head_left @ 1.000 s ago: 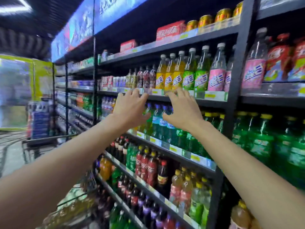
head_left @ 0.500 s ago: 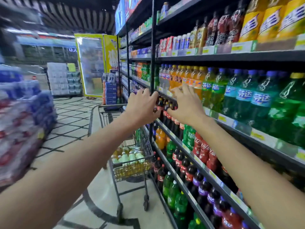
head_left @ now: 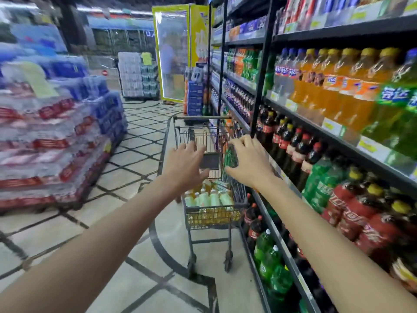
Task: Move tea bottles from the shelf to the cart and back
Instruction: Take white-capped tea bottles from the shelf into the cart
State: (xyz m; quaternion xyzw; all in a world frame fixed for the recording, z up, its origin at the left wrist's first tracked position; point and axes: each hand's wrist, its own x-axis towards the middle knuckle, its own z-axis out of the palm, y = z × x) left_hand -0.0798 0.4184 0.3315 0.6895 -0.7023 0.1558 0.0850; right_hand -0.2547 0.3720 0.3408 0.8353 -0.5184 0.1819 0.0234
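Note:
A wire shopping cart (head_left: 201, 118) stands in the aisle against the shelf (head_left: 330, 126). Several tea bottles (head_left: 209, 198) with pale caps and yellow liquid lie in its basket. Both my arms reach forward over the cart. My left hand (head_left: 184, 164) hovers above the basket with its fingers spread and holds nothing. My right hand (head_left: 249, 164) hovers beside it near the cart's right wall, its fingers loosely curved. A blurred green shape (head_left: 231, 157) shows between its fingers and thumb and seems to lie behind the cart's mesh. Neither hand touches a bottle.
The shelf on the right holds cola (head_left: 291, 145), orange soda (head_left: 320, 86) and green soda bottles (head_left: 270, 263). Stacked packs of bottled water (head_left: 52, 132) stand on the left. A yellow fridge (head_left: 176, 53) and more packs (head_left: 135, 73) stand at the aisle's far end. Tiled floor (head_left: 144, 245) lies between.
My view has swung left from the shelf front to the aisle and the cart. Both hands left the shelf and came down over the cart's basket, still holding nothing.

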